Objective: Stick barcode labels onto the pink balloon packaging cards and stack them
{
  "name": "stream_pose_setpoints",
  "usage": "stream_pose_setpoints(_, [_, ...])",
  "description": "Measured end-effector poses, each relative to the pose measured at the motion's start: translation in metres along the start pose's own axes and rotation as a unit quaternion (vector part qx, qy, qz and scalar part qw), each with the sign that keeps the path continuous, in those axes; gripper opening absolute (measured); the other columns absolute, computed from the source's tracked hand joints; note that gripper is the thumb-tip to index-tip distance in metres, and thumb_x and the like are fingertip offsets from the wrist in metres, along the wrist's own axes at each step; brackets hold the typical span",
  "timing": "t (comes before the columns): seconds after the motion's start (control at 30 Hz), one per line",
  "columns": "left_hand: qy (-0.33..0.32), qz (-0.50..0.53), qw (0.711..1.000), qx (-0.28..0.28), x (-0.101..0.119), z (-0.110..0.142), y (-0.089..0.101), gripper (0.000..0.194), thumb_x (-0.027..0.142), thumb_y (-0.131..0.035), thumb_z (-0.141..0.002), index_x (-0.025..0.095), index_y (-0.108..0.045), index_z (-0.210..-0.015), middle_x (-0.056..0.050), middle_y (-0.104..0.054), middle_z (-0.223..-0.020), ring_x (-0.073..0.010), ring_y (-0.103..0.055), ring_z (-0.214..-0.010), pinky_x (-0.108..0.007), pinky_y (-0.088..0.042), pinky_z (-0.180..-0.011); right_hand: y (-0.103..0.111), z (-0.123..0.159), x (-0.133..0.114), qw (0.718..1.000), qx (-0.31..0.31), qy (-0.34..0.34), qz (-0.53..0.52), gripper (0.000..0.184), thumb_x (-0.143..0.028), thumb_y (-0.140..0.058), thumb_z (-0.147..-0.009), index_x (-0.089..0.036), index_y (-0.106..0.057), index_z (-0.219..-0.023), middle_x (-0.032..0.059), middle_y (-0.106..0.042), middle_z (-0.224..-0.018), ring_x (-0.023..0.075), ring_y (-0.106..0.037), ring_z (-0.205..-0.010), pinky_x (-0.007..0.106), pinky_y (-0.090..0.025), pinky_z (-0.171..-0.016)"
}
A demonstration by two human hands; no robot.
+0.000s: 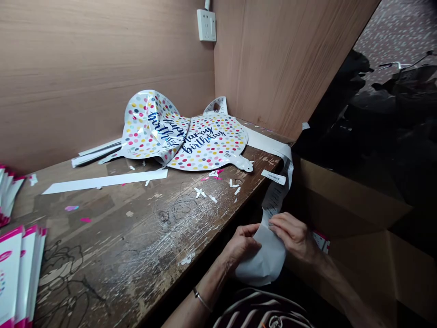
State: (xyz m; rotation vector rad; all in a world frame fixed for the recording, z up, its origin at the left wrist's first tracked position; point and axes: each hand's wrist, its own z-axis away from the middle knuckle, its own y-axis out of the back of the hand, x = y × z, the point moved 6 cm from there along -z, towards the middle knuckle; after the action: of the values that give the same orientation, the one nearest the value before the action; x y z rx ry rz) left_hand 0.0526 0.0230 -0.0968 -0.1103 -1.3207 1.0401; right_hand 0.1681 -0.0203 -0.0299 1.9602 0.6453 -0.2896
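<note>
My left hand and right hand pinch the label strip, fingers closed; I'd keep slack above the grip.

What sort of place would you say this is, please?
Probably a small packing workshop: flat "happy birthday" balloons and pink-edged packets sit on a scuffed wooden table, with a label strip hanging over its edge.

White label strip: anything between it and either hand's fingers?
Nothing visible. The left hand and right hand both have fingers directly on the white label strip. A small label juts out farther up, near the table edge, clear of both hands.
</note>
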Motion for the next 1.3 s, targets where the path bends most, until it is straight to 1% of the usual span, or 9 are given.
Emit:
stream_pose_setpoints(0.13, [0.001,-0.015,1.0,0.007,0.001,0.002,-0.001,0.045,0.008,-0.056,-0.054,0.014,-0.069,-0.097,-0.002,-0.062,-0.063,-0.0097,-0.046,-0.048,-0.022,-0.032,-0.05,-0.013,0.004,-0.005,0.999,0.0,0.016,0.04,0.012,-0.016,-0.051,-0.085,-0.017,-0.062,-0.089,0.0073,-0.062,-0.08,0.0187,-0.056,-0.072,0.034,-0.048,-0.063])
stream_pose_setpoints(0.33, [-0.006,-0.052,0.999,0.011,0.005,0.004,-0.004,0.043,0.007,-0.052,-0.056,0.012,-0.07,-0.095,-0.001,-0.057,-0.057,-0.0076,-0.039,-0.044,-0.022,-0.026,-0.045,-0.015,0.004,-0.012,0.997,0.077,0.016,0.011,0.018,-0.01,-0.046,-0.084,-0.016,-0.063,-0.084,0.0086,-0.063,-0.077,0.0193,-0.056,-0.073,0.034,-0.047,-0.065])
stream_pose_setpoints(0.47, [0.007,-0.072,0.997,-0.005,0.004,0.004,-0.005,0.049,0.006,-0.051,-0.056,0.012,-0.068,-0.101,-0.001,-0.057,-0.058,-0.0075,-0.04,-0.045,-0.021,-0.027,-0.045,-0.017,0.01,0.008,0.986,0.09,-0.102,-0.1,0.02,-0.017,-0.046,-0.084,-0.018,-0.061,-0.072,0.0049,-0.06,-0.072,0.0175,-0.055,-0.069,0.031,-0.045,-0.064])
stream_pose_setpoints(0.6, [0.047,-0.068,0.997,0.002,-0.001,0.004,-0.002,0.056,0.007,-0.051,-0.055,0.013,-0.064,-0.109,-0.002,-0.06,-0.063,-0.0075,-0.043,-0.043,-0.02,-0.029,-0.043,-0.013,0.017,0.051,0.91,0.133,-0.302,-0.252,0.019,-0.031,-0.058,-0.076,-0.017,-0.062,-0.064,0.0009,-0.056,-0.059,0.0139,-0.05,-0.055,0.024,-0.04,-0.05])
stream_pose_setpoints(0.67, [0.047,-0.057,0.997,0.011,0.0,0.003,-0.003,0.055,0.008,-0.051,-0.055,0.014,-0.064,-0.109,-0.002,-0.063,-0.066,-0.0077,-0.046,-0.046,-0.019,-0.031,-0.045,-0.006,0.013,0.066,0.885,0.165,-0.334,-0.28,0.021,-0.036,-0.061,-0.073,-0.017,-0.063,-0.063,0.0004,-0.055,-0.057,0.0131,-0.049,-0.053,0.023,-0.039,-0.048])
stream_pose_setpoints(0.87, [0.018,-0.038,0.999,-0.002,0.004,0.003,-0.003,0.052,0.008,-0.049,-0.053,0.014,-0.067,-0.102,-0.004,-0.065,-0.068,-0.0119,-0.053,-0.053,-0.022,-0.039,-0.053,0.018,-0.014,0.093,0.896,0.215,-0.32,-0.219,0.031,-0.045,-0.061,-0.069,-0.015,-0.064,-0.063,0.0034,-0.059,-0.055,0.0154,-0.052,-0.048,0.027,-0.042,-0.047])
stream_pose_setpoints(1.07, [0.081,-0.114,0.99,-0.001,-0.015,0.006,0.008,0.046,0.009,-0.048,-0.047,0.013,-0.071,-0.087,-0.003,-0.063,-0.061,-0.0132,-0.049,-0.048,-0.023,-0.034,-0.046,0.077,-0.048,0.124,0.914,0.311,-0.258,0.03,0.031,-0.039,-0.047,-0.079,-0.013,-0.063,-0.079,0.0107,-0.062,-0.075,0.0237,-0.056,-0.072,0.035,-0.042,-0.065])
stream_pose_setpoints(1.17, [0.093,-0.13,0.987,0.014,-0.019,0.004,0.007,0.045,0.01,-0.047,-0.046,0.015,-0.072,-0.083,-0.002,-0.061,-0.059,-0.0129,-0.048,-0.046,-0.023,-0.032,-0.044,0.079,-0.09,0.132,0.943,0.243,-0.177,0.145,0.025,-0.028,-0.044,-0.081,-0.013,-0.063,-0.076,0.0145,-0.061,-0.082,0.0275,-0.051,-0.088,0.038,-0.036,-0.077])
stream_pose_setpoints(1.3, [0.093,-0.123,0.988,0.024,-0.019,0.004,0.007,0.044,0.01,-0.047,-0.045,0.015,-0.072,-0.081,-0.002,-0.061,-0.058,-0.0124,-0.046,-0.045,-0.023,-0.031,-0.043,0.038,-0.136,0.132,0.974,0.074,-0.053,0.206,0.02,-0.019,-0.046,-0.077,-0.016,-0.061,-0.065,0.0109,-0.06,-0.072,0.0224,-0.051,-0.079,0.034,-0.034,-0.076])
